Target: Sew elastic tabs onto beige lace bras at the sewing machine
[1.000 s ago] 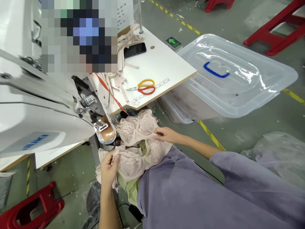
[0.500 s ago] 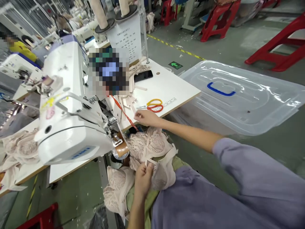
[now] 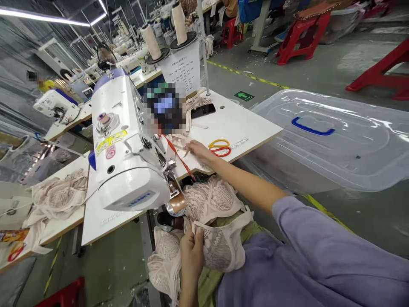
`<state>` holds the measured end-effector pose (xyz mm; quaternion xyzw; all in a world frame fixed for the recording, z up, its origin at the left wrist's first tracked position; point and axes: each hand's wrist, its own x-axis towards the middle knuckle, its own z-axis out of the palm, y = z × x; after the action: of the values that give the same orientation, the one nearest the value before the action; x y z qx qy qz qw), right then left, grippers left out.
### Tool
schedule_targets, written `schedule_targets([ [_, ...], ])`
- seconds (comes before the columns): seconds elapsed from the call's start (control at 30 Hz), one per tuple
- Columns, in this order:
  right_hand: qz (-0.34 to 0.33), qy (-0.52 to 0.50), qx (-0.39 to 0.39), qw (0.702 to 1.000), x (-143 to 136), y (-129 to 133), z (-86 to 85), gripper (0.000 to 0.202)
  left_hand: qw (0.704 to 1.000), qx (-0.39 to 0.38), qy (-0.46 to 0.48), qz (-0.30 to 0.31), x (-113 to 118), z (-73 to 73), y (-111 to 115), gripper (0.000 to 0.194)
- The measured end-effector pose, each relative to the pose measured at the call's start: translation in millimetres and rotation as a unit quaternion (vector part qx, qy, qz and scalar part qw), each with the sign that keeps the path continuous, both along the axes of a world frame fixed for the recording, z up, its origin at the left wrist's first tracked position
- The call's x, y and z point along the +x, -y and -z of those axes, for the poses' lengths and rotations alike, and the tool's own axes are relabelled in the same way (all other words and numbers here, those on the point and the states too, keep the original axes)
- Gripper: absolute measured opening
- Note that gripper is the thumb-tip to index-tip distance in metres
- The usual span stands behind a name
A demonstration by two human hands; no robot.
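Note:
My left hand [image 3: 192, 249] is closed on the edge of a beige lace bra [image 3: 222, 247] that lies over my lap. More beige lace bras [image 3: 166, 260] hang in a stack beside that hand, and another lace piece [image 3: 212, 196] rests just below the table edge. My right hand [image 3: 200, 151] is over the white table, its fingers pinched on a short beige fabric strip [image 3: 186, 150] among other strips. Close to its wrist lie scissors [image 3: 220, 148] with yellow and red handles. The white sewing machine [image 3: 128, 170] stands left of both hands.
A red cord [image 3: 179, 157] runs down from the machine. A phone [image 3: 203, 111] lies farther back on the table. The clear plastic box lid [image 3: 319, 149] is to the right. Red stools [image 3: 303, 36] stand beyond, and more lace pieces [image 3: 60, 194] lie at the left.
My right hand has moved from near the scissors' tips onto the fabric strips. My left hand keeps its hold on the bra. The view has shifted, moving the scene rightward.

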<state>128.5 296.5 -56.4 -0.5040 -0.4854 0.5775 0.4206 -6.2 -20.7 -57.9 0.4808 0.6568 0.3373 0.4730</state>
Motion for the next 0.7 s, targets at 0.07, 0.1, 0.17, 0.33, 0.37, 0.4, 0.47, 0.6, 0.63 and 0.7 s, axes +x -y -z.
schedule_targets([
  [0.07, 0.001, -0.07, -0.035, 0.997, 15.2, 21.5, 2.6, 0.02, 1.0, -0.005, -0.005, -0.009, -2.5, -2.3, -1.2, 0.048],
  [0.1, -0.004, -0.1, -0.055, 0.993, 21.9, 34.7, 3.6, 0.017, 1.0, -0.004, -0.006, -0.011, -2.6, -4.1, -2.6, 0.048],
  [0.17, -0.027, -0.148, -0.098, 0.984, 32.4, 65.0, 5.3, 0.015, 1.0, 0.009, -0.013, -0.008, -1.9, -8.8, -5.8, 0.048],
  [0.33, -0.13, -0.212, -0.204, 0.947, 45.9, 149.6, 7.6, 0.023, 0.999, 0.033, -0.035, -0.002, -3.8, -22.4, -9.5, 0.044],
  [0.37, -0.16, -0.221, -0.211, 0.939, 48.4, 164.9, 6.7, 0.027, 0.999, 0.03, -0.033, -0.004, -5.5, -24.0, -9.5, 0.043],
  [0.4, -0.19, -0.227, -0.208, 0.932, 51.3, 178.5, 5.1, 0.031, 0.999, 0.025, -0.028, -0.005, -7.5, -25.2, -9.4, 0.042],
  [0.47, -0.251, -0.216, -0.182, 0.926, 57.4, 199.4, -0.2, 0.036, 1.0, 0.016, -0.018, -0.004, -11.4, -27.1, -9.2, 0.042],
  [0.6, -0.341, -0.15, -0.145, 0.917, 64.1, 214.7, -12.4, 0.032, 1.0, 0.014, -0.016, 0.007, -15.6, -32.9, -8.5, 0.045],
  [0.63, -0.351, -0.143, -0.136, 0.915, 63.3, 214.4, -14.6, 0.031, 1.0, 0.015, -0.019, 0.012, -15.6, -34.8, -8.3, 0.045],
  [0.7, -0.358, -0.129, -0.111, 0.918, 59.0, 211.5, -17.7, 0.03, 0.999, 0.017, -0.026, 0.024, -14.9, -38.2, -7.8, 0.044],
])
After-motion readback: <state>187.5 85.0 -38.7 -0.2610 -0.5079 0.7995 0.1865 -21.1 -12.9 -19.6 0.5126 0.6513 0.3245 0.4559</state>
